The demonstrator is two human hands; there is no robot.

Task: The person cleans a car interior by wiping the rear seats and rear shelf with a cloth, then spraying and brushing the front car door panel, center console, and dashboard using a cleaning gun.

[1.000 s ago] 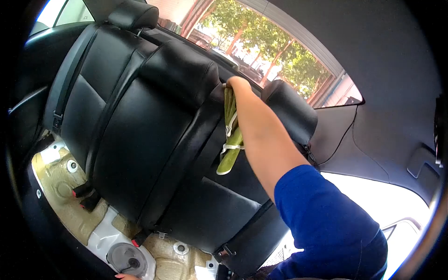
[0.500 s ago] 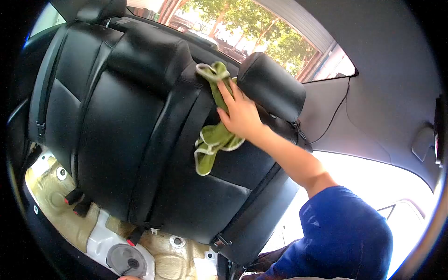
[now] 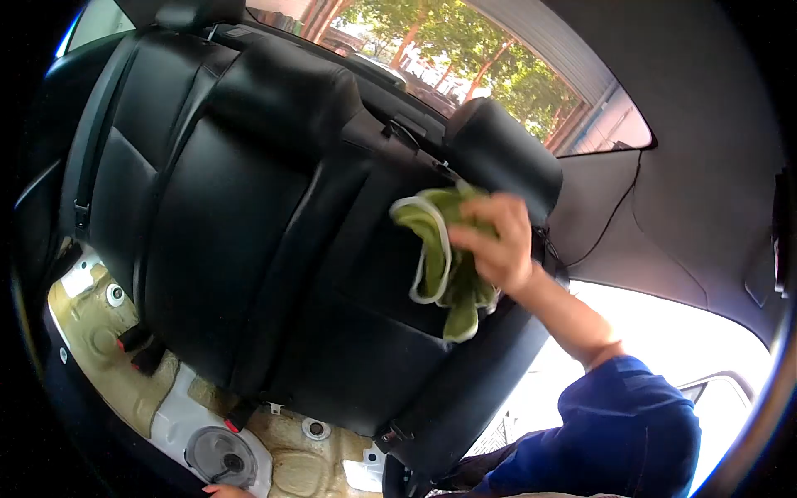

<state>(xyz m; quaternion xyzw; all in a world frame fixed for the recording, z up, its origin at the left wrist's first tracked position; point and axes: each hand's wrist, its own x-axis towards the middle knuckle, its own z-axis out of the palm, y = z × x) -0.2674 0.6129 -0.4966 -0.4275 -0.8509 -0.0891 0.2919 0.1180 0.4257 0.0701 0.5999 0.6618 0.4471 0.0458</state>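
Observation:
My right hand (image 3: 496,236) is closed on a green cloth (image 3: 436,241) with a white edge, which hangs bunched below and left of my fingers. Hand and cloth are in front of the right part of the black seat backrest (image 3: 232,207), just under the right headrest (image 3: 506,153). Motion blurs the fingers a little. Of my left hand (image 3: 226,491), only a small part shows at the bottom edge, beside the round grey cover (image 3: 222,456); its fingers are mostly out of frame.
Below the backrest lies a bare floor pan (image 3: 100,332) with tan padding. Seat belt buckles (image 3: 241,415) with red buttons stick out there. A thin black cable (image 3: 610,217) hangs at the right pillar. The rear window (image 3: 448,58) spans the top.
My right hand has come down and to the right from the gap between the headrests, carrying the cloth off the seat's upper part. The cloth is now more bunched. The view has shifted slightly.

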